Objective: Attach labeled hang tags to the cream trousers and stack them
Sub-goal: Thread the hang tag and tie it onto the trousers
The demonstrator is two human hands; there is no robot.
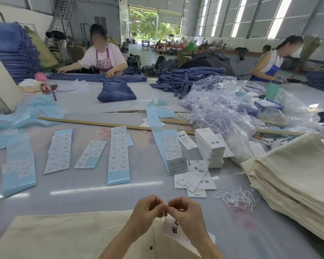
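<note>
Sticker sheets (118,156) and hang tags (209,148) litter the grey surface (101,189) in a bright warehouse; left hand (148,212) and right hand (187,214) pinch a tag's string together.

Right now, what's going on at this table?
A person is tagging cream trousers laid at the near edge. Both hands, left hand and right hand, meet above the waistband, fingers pinching what looks like the string of a white hang tag that dangles below them. A stack of cream trousers sits at the right, with loose strings, spare tags and label sheets spread beyond. Two other workers handle jeans further back.
</note>
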